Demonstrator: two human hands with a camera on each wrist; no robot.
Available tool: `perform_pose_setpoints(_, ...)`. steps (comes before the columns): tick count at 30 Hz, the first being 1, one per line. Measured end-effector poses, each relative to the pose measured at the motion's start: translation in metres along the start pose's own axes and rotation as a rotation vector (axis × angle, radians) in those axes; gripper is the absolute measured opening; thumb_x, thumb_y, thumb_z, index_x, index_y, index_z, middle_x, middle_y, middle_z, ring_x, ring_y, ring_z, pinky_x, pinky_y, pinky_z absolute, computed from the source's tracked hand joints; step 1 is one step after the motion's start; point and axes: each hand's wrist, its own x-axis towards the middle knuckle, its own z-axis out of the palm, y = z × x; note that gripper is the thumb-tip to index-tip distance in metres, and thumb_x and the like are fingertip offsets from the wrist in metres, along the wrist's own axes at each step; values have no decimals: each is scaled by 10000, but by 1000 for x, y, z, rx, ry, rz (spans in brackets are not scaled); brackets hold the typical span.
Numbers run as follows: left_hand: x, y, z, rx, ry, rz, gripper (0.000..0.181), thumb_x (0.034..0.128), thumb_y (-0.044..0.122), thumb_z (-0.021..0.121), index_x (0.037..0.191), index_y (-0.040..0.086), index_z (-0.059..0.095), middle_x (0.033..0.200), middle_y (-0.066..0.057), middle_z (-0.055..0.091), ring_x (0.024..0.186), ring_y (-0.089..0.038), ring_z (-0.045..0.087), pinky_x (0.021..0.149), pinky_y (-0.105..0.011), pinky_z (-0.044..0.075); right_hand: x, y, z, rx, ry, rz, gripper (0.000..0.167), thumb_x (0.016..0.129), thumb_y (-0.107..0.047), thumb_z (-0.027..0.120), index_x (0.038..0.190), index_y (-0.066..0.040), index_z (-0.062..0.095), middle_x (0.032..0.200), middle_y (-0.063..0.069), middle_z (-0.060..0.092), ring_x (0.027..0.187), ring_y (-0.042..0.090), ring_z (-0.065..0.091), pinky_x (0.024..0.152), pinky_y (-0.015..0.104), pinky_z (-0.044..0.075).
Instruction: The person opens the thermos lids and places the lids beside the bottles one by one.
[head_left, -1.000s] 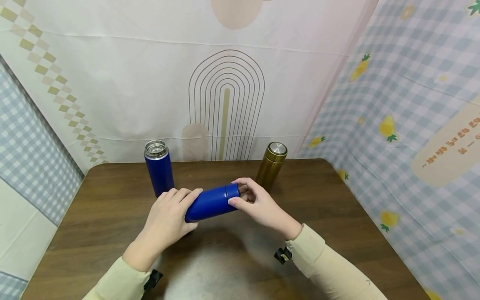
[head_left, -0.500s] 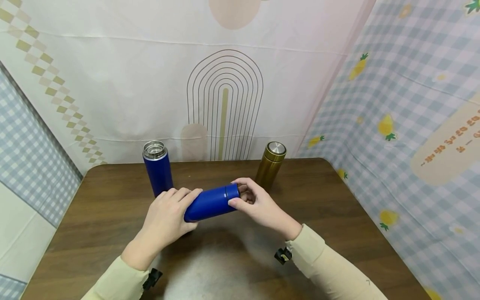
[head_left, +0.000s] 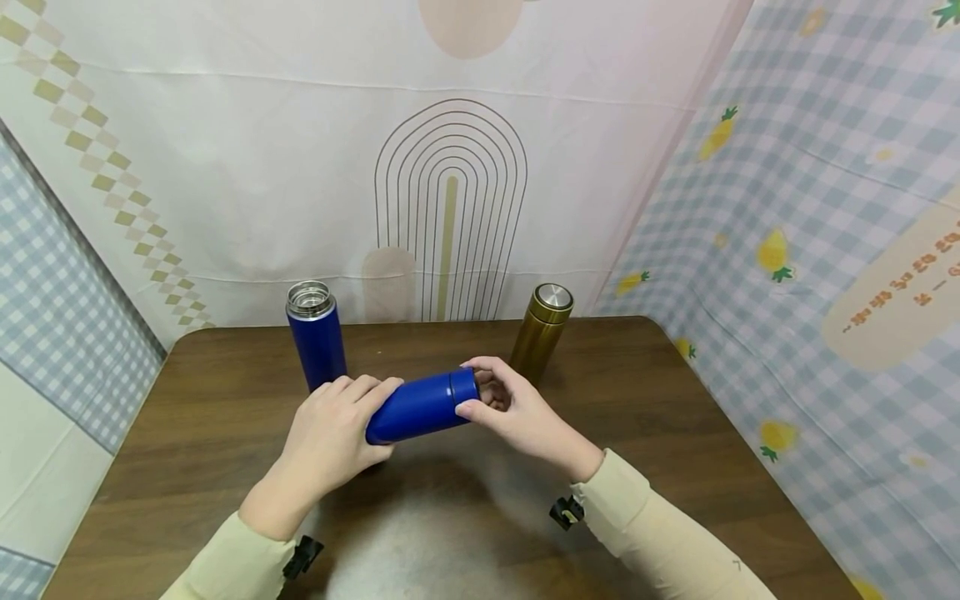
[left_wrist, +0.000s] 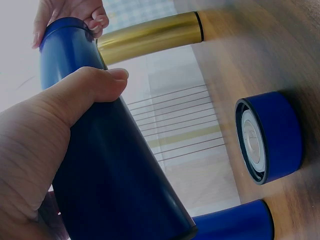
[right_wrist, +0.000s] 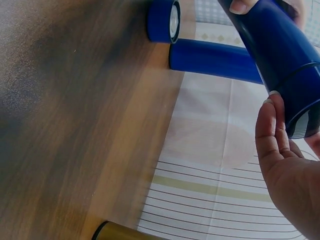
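Observation:
A blue thermos flask (head_left: pixel 420 408) is held tilted above the table, its lidded end up and to the right. My left hand (head_left: pixel 326 429) grips its lower body, with the thumb across the side in the left wrist view. Around the lid (head_left: pixel 466 384) at the upper end, the fingers and thumb of my right hand (head_left: pixel 528 421) hold the rim; a thin seam separates lid from body. Behind my left hand stands a second blue flask (head_left: pixel 318 346) without a lid, its steel mouth showing. A loose blue lid (left_wrist: pixel 280 137) rests on the table near that flask, hidden in the head view.
To the right at the back, a gold flask (head_left: pixel 537 342) stands upright with its lid on. The brown wooden table (head_left: pixel 675 467) ends at a white patterned cloth (head_left: pixel 600 183) behind. Checked cloth (head_left: pixel 810 250) hangs along the right side.

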Motion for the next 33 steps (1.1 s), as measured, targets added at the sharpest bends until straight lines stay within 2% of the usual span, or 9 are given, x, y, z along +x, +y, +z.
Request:
perform_pose_setpoints(8,-1,-1,-2,-7,-29,-16,767,558,417,849,1251,183,617,996,-7,638,841,-253,586,748,-400,493,-1,-4,1,-15,-5,-14,466,891,-126,699,1306,-111,488,1120,135,582,905,314,605,785,446,520)
perform_pose_setpoints(12,0,-2,-3,-13,-51,-24,769,558,438,858,1246,189,622,1007,-5,642,838,-250,580,740,-401,499,1,2,1,-13,-17,-23,491,891,-123,699,1326,-106,473,1129,129,581,910,309,601,794,443,522)
perform_pose_setpoints(18,-1,-4,-3,-34,-97,-44,761,572,474,850,1247,204,625,1010,14,643,856,-234,583,751,-402,507,6,28,1,-30,-33,-32,547,880,-202,722,1359,-195,457,1185,59,567,954,258,595,829,427,526)
perform_pose_setpoints(24,-3,-6,-2,-82,-141,-69,731,579,500,834,1223,219,635,973,50,635,841,-189,588,726,-391,508,6,35,0,-107,-79,-64,570,871,-319,724,1367,-294,443,1188,12,547,1005,201,568,850,422,519)
perform_pose_setpoints(29,-5,-8,-1,-141,-217,-112,749,573,549,838,1232,262,626,976,89,624,851,-149,587,709,-392,503,5,33,-2,-172,-120,-106,588,870,-341,719,1378,-311,424,1217,-40,529,1038,149,552,913,440,487)
perform_pose_setpoints(33,-6,-10,-2,-203,-293,-139,764,578,598,829,1241,284,616,967,120,607,831,-99,571,679,-381,494,4,31,-2,-231,-136,-158,591,872,-308,723,1378,-301,419,1247,-99,518,1040,110,553,954,403,460)
